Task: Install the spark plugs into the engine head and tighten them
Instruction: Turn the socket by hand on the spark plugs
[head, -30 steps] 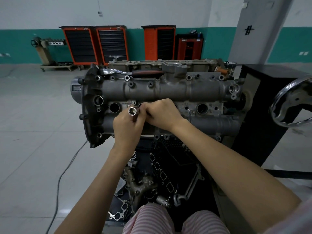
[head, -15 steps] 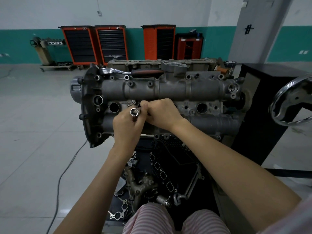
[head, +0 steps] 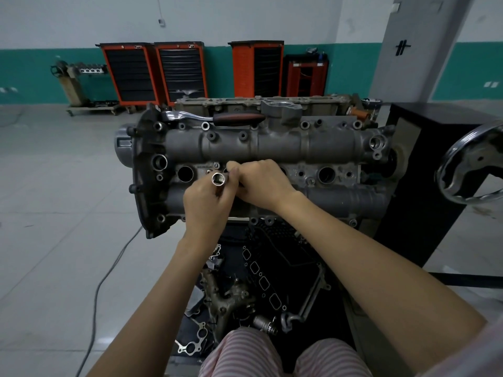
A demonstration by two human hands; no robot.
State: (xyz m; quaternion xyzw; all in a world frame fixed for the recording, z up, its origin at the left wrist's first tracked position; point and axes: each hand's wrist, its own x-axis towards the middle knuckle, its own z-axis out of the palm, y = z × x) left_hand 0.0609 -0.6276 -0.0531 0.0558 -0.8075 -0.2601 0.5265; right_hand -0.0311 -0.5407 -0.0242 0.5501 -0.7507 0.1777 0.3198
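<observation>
The grey engine head (head: 272,148) stands on a stand in front of me, with open spark plug wells at the left (head: 185,173) and right (head: 326,175). My left hand (head: 206,205) grips a shiny socket (head: 218,179), its open end facing me. My right hand (head: 261,183) is curled next to it over the middle wells, fingertips pinching something small at the socket's rim; what it is stays hidden. A ratchet wrench (head: 215,117) with a black and red handle lies on top of the head.
A chrome handwheel (head: 473,164) and a black stand column (head: 413,186) are at the right. Loose gaskets and engine parts (head: 245,289) lie below the head. A cable (head: 109,268) runs over the floor at left. Orange tool cabinets (head: 155,72) line the far wall.
The socket in my left hand has shifted slightly right and tilted a little. My right hand stays pressed against it.
</observation>
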